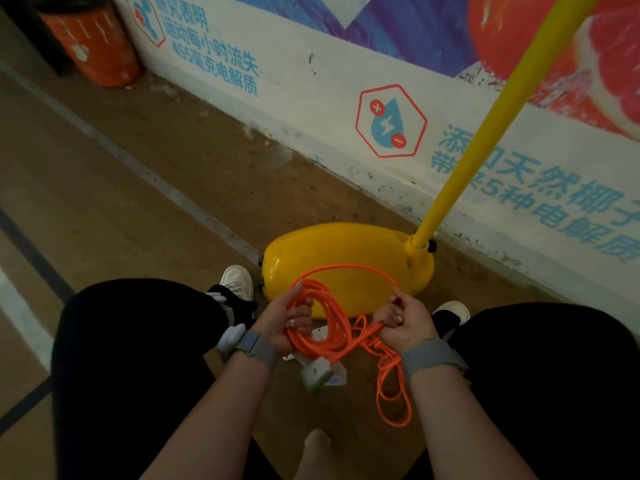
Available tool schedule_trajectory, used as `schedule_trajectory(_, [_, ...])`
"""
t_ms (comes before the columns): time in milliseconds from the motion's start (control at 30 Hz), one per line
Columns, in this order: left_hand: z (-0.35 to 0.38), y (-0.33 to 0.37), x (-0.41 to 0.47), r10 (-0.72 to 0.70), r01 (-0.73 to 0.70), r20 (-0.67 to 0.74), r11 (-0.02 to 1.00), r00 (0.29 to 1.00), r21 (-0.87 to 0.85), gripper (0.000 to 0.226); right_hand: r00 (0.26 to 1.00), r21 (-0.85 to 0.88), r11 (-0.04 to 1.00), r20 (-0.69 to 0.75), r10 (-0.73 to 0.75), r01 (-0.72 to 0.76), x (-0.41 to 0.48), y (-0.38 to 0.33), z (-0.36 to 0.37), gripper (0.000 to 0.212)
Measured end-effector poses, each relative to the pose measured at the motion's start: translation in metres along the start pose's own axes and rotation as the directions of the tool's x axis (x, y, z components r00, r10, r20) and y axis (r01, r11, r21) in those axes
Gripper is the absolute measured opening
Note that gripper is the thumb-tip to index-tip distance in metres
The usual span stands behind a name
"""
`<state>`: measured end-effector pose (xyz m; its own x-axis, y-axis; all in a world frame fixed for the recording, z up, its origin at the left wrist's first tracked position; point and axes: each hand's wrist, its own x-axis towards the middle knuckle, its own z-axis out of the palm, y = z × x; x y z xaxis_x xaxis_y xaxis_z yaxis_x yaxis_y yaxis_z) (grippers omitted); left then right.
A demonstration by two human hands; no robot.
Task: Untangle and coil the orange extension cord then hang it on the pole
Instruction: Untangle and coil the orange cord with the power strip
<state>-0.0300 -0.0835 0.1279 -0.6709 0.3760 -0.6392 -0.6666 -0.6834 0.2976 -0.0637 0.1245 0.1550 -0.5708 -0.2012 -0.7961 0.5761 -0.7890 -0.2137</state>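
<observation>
My left hand [285, 317] grips several coiled loops of the orange extension cord [334, 327]. From that coil one loop arcs over to my right hand [403, 322], which pinches the cord. Below my right hand loose tangled cord hangs down to the floor. The cord's white and green socket block [317, 372] dangles under the coil. The yellow pole [485, 126] rises at a slant from its yellow base [346, 258], just beyond my hands.
A white wall with printed blue text and a fruit picture runs behind the pole. An orange bin [91, 46] stands at the far left by the wall. My knees in dark trousers and white shoes flank my hands. The floor is brown with grey lines.
</observation>
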Motion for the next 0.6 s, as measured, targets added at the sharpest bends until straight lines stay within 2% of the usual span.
schedule_trajectory(100, [0.001,-0.002,-0.002,-0.067,0.064,0.034,0.993,0.997,0.098,0.038,1.0,0.171,0.985,0.024,-0.009,0.005,0.0,-0.007,0.0,0.03])
schedule_trajectory(200, [0.001,-0.005,-0.001,-0.082,0.079,0.021,0.991,0.996,0.11,0.037,0.996,0.32,0.946,0.061,-0.07,0.047,-0.003,-0.01,0.001,0.018])
schedule_trajectory(400, [0.007,-0.006,-0.002,-0.045,0.05,-0.038,0.989,0.998,0.136,0.033,0.982,0.525,0.849,0.117,-0.147,0.065,-0.013,-0.012,0.008,0.04])
schedule_trajectory(533, [0.009,-0.014,-0.001,-0.005,0.04,-0.13,0.963,0.991,0.268,0.028,0.968,0.642,0.767,0.193,-0.163,0.001,-0.015,-0.021,0.011,0.04])
schedule_trajectory(600, [0.008,-0.018,-0.001,0.016,0.042,-0.18,0.949,0.983,0.312,0.027,0.968,0.638,0.77,0.184,-0.173,0.017,-0.015,-0.024,0.013,0.039])
